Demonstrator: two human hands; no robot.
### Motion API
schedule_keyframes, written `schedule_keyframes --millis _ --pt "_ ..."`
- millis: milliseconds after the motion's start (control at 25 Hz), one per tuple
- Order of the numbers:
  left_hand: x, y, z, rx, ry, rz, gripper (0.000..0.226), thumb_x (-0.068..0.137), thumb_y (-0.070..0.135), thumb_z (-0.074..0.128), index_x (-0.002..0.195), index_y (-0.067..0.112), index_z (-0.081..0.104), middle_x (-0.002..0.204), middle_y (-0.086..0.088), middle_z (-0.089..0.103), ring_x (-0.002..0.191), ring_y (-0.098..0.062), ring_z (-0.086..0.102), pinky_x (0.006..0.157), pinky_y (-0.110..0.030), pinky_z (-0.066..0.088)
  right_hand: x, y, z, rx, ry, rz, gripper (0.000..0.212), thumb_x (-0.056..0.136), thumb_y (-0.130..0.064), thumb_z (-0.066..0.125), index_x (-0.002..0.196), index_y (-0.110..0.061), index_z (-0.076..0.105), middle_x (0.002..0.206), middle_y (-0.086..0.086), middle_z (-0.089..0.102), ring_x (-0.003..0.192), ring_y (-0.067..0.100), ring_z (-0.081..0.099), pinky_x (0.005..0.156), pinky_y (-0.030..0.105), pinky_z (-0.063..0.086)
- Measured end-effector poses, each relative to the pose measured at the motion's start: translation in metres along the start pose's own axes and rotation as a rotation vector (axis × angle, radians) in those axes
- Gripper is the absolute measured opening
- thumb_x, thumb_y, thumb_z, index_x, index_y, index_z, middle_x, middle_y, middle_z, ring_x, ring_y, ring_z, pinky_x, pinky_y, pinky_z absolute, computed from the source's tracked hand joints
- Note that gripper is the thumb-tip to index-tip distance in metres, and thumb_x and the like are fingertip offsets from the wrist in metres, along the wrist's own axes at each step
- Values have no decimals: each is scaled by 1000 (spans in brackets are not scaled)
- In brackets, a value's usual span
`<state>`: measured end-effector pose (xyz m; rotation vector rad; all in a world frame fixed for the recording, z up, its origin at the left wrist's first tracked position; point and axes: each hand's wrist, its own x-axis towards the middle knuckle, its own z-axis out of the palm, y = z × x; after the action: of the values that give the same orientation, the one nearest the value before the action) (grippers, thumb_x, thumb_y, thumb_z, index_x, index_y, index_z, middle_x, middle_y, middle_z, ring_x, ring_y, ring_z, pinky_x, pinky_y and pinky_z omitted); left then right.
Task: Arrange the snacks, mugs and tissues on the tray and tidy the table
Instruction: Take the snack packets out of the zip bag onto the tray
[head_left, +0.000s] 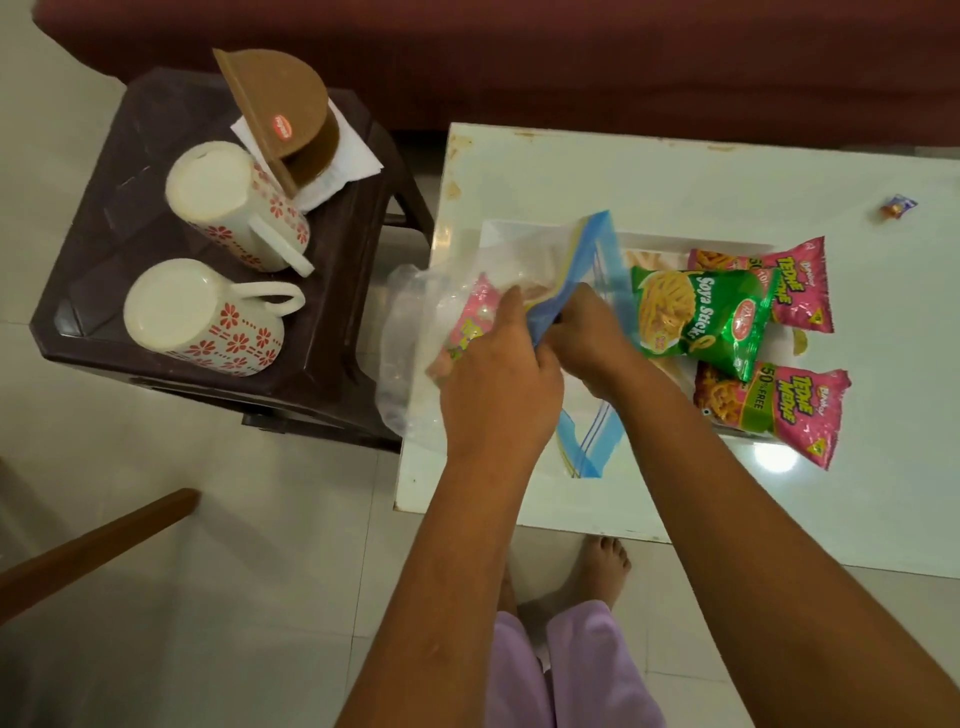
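Both hands hold a clear zip bag (524, 260) with a blue seal strip at the left edge of the white table (675, 176). My left hand (498, 384) grips the bag's near side; my right hand (587, 338) pinches the blue strip. A pink snack packet (470, 322) shows inside the bag. A green Soya Sticks packet (701, 317) and two pink packets (795, 286) (779, 410) lie on a clear tray (675, 241). Two upside-down flowered mugs (228, 202) (202, 317) and white tissues (348, 156) in a brown holder (280, 109) stand on a dark stool (130, 171).
A second zip bag (587, 441) lies flat on the table under my arms. A small wrapped candy (896, 207) sits at the far right. A maroon sofa (571, 57) runs along the back. A wooden chair arm (93, 545) juts in at lower left. My bare feet are on the tiled floor.
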<state>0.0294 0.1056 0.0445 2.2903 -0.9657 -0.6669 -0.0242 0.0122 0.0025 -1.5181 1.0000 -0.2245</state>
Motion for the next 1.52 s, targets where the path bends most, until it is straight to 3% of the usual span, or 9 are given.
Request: schedule_keyframes --millis 160,360,480,560,840,1000,1120,1360,1520 --pt "2 7 11 82 51 -26 56 94 25 46 145 23 24 91 -9 61 79 -27 59 63 -33 40 -47 27 -65 317 340 -154 35 85 6 58 84 -27 70 92 -3 71 90 13 68 72 28 57" --pt "7 19 29 161 27 -36 58 95 21 43 147 26 16 75 -3 51 65 -24 53 59 -39 48 -98 107 -100 654 746 123 44 92 8 45 77 -26 69 84 -13 69 83 10 66 62 27 58" --pt "9 18 38 147 20 -50 56 95 20 43 146 28 19 77 -4 51 66 -26 53 58 -38 45 -92 143 -87 471 844 200 38 92 9 42 89 -17 70 97 0 67 102 23 61 80 37 55" --pt "8 20 44 141 2 -49 55 95 20 44 145 28 21 81 -6 55 70 -29 58 61 -40 49 -86 151 -89 324 863 165 38 88 13 41 97 -11 69 105 8 64 103 20 61 86 27 53" --pt "13 20 54 129 -3 -44 51 96 19 42 143 27 25 82 -10 55 69 -28 51 61 -37 40 -63 144 -136 -44 778 73 37 85 14 46 97 -9 73 108 19 56 84 10 58 65 3 48" --pt "15 20 59 124 -2 -48 50 96 18 41 143 27 25 86 -10 57 72 -29 54 62 -39 43 -74 154 -128 46 707 28 35 86 17 42 96 0 71 105 22 56 95 22 59 84 34 56" --pt "14 19 62 126 -15 -45 50 96 19 41 143 28 25 88 -12 59 78 -35 59 64 -41 46 -78 159 -114 0 796 81 40 81 21 41 96 -1 72 100 10 54 99 28 57 88 22 51" --pt "7 16 64 109 -23 -9 50 96 17 42 143 25 27 89 -13 62 72 -32 57 61 -39 44 -60 149 -106 -548 876 194 37 83 -2 47 110 -18 67 118 9 60 113 35 43 95 45 37" --pt "4 14 66 92 -16 -1 50 96 16 42 143 26 28 88 -13 62 67 -25 50 60 -36 38 -70 151 -93 -940 766 -78 37 89 -40 48 124 -28 54 133 1 54 128 27 41 103 48 22"
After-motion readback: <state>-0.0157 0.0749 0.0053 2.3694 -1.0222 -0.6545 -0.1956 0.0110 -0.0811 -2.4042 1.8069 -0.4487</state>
